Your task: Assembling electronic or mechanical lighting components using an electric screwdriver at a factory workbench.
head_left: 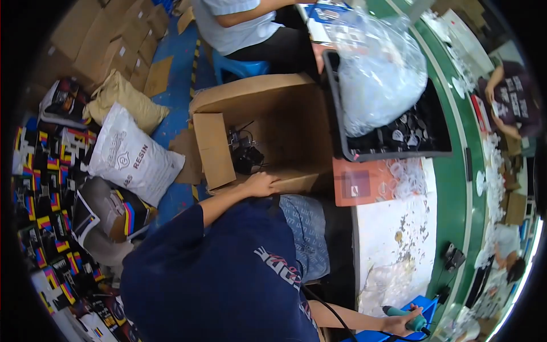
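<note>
My left hand is closed over the near rim of an open cardboard box, its fingers curled on the edge. Dark parts with thin wires lie at the bottom of the box, partly in shadow. At the lower right, my right hand is wrapped round a teal electric screwdriver with a black end. A black cord runs past my right forearm. Under and beside the screwdriver is a blue bin, whose contents are mostly hidden by my hand.
A black tray bears a full clear plastic bag. Clear rings lie beside an orange mat on the worn white table. A co-worker sits beyond the box; sacks stand left. A green conveyor runs along the right.
</note>
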Tool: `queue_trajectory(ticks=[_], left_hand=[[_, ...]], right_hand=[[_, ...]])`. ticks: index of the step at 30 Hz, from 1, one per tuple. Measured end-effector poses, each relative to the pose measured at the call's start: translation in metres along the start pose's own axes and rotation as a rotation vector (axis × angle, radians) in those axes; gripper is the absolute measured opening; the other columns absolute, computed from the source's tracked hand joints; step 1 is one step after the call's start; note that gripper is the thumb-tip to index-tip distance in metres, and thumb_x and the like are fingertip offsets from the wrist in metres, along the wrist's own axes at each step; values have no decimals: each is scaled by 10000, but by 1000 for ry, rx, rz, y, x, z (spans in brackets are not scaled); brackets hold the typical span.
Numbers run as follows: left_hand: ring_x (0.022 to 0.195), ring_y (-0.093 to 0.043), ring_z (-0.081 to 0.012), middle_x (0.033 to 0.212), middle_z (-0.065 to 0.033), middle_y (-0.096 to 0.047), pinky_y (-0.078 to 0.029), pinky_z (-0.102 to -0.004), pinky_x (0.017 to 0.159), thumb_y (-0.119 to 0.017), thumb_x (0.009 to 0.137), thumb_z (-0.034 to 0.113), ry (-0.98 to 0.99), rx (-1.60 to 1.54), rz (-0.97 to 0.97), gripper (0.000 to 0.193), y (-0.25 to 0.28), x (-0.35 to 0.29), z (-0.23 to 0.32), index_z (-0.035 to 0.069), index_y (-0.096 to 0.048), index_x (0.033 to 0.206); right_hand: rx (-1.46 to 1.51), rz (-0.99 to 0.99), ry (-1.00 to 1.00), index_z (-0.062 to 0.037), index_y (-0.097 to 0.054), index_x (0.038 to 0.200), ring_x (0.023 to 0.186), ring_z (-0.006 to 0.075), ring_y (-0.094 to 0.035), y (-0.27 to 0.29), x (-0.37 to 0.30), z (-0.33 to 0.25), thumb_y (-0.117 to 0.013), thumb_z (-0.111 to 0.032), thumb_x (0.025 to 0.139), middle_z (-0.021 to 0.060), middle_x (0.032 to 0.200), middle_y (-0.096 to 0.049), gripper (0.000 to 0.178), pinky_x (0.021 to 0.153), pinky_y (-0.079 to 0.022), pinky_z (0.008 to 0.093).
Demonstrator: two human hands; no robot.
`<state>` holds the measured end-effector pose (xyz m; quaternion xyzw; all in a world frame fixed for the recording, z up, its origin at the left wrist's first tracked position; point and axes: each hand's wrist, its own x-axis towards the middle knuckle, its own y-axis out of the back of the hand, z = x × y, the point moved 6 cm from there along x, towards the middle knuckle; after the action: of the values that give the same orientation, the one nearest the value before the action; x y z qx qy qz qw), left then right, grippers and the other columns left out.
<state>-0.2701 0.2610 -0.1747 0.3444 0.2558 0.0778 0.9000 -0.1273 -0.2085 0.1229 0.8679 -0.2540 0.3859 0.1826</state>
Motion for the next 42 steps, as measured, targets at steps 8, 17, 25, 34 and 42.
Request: queue_trajectory(ticks=[8,17,25,34,42], left_hand=[[813,-627,-396,785,-255,-630,-514,-462,695,-623,635,47,-216,128,-119,242,15,14,-11,-38,-645,861],[711,-638,-388,729,-228,-636,-521,-464,630,-635,744,192,-147,140,56,378,-39,22,1,23,-586,1079],[784,-628,-396,803,-223,-635,-516,-486,688,-661,705,160,-124,159,148,267,0,23,-2,1,-603,912],[753,-668,-283,833,-134,-688,-525,-382,713,-643,794,384,-412,530,-658,383,40,-6,192,26,-689,925],[1022,-588,-284,1099,-184,-623,-395,-317,941,-450,930,272,-900,-162,-437,445,-19,72,543,-15,-490,1267]], right_hand=[[-204,-22,-96,80,-611,857,683,198,-584,-7,1,20,-660,-174,861,127,780,-618,259,678,-494,303],[-754,-184,-54,43,-621,1063,694,202,-635,-51,-9,10,-680,-293,837,120,787,-684,410,659,-519,338],[-408,5,-184,83,-563,994,731,202,-616,-8,-9,40,-689,-151,832,147,851,-641,311,705,-527,315],[-40,225,-132,19,-506,913,607,193,-578,26,0,16,-601,18,759,116,742,-572,181,596,-488,308],[95,336,-197,27,-453,935,603,234,-586,56,0,29,-595,58,722,141,725,-554,257,601,-515,332]])
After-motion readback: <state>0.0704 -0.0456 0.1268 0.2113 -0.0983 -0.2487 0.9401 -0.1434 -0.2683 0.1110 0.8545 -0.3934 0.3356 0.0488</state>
